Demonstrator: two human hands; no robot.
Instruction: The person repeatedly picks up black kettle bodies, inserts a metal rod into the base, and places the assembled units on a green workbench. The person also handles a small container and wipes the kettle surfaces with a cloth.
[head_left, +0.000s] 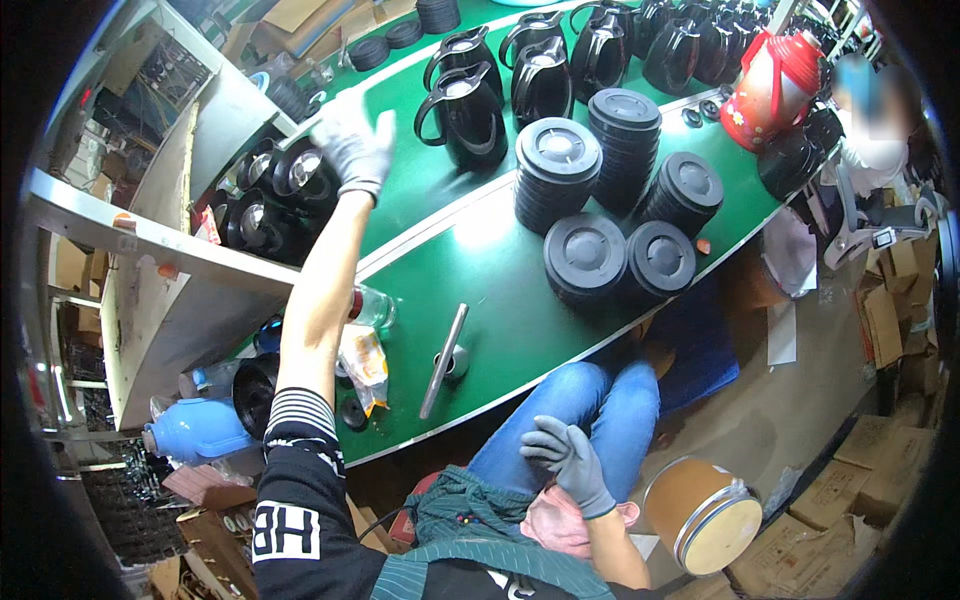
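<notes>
My left hand (355, 150), in a pale grey glove, is stretched out over the green table with its fingers apart, and nothing shows in it. Just beside and below it, a cluster of glossy black jugs (262, 228) stands by the shelf. Over my lap, my right hand (568, 458), in a grey glove, hangs with its fingers extended and holds nothing. To the right of my left hand stands a black thermos jug (472, 125) with a handle. Stacks of round black lids (560, 150) stand mid-table.
More black jugs (600, 50) line the far side, with a red flowered thermos (775, 90) on the right. A metal tube (444, 360), a glass jar (372, 308) and an orange-white packet (365, 368) lie nearer me. A brown drum (700, 510) stands right of my legs.
</notes>
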